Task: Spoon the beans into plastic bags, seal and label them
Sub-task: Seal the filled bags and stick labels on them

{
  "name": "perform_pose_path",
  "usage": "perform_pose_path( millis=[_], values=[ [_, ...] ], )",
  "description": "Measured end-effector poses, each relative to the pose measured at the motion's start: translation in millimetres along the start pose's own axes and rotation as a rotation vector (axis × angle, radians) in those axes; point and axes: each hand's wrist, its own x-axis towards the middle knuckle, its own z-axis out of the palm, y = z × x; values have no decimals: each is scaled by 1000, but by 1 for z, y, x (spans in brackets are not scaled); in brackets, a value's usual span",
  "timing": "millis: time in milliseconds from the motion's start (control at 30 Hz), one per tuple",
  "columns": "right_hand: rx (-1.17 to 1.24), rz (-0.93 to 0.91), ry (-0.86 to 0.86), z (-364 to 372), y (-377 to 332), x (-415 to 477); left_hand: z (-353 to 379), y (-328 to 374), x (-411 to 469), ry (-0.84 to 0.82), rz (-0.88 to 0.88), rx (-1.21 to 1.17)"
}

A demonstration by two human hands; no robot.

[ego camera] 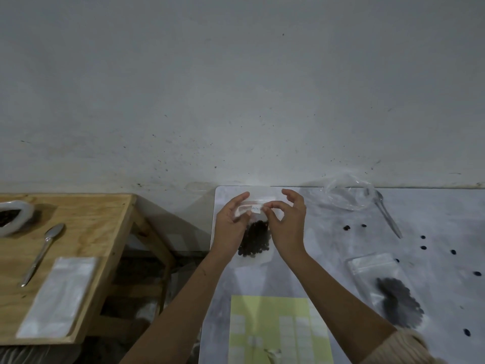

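Both hands [258,219] on bag [256,232] (label pinched)

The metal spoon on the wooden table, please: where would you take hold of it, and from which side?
Grip the metal spoon around mid-handle, coming from above. It lies flat on the wooden table, bowl pointing away towards the wall, its slim handle running back beside the stack of empty bags; approaching from its free left side probably avoids disturbing them.

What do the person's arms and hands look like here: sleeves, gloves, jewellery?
Both hands, left and right, are bare: no gloves, rings or watch show. Both forearms are uncovered. A cream knitted sleeve shows pushed up on the right arm at the frame's lower edge. No sleeve shows on the left.
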Motion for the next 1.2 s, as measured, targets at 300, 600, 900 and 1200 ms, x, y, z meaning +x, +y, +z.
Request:
perform_pose_path(
  millis=[300,600,900,1200],
  values=[
    [-68,-30,-49,-4,4,-4,9,0,-7,-14,94,181],
    [-45,20,-159,-10,5,-11,11,-6,-13,-7,91,242],
    [-53,8,-217,-12,2,-15,12,-6,-17,-4,94,259],
    [-16,20,-200,-20,-3,-17,13,-8,-15,-26,83,257]
  ],
)
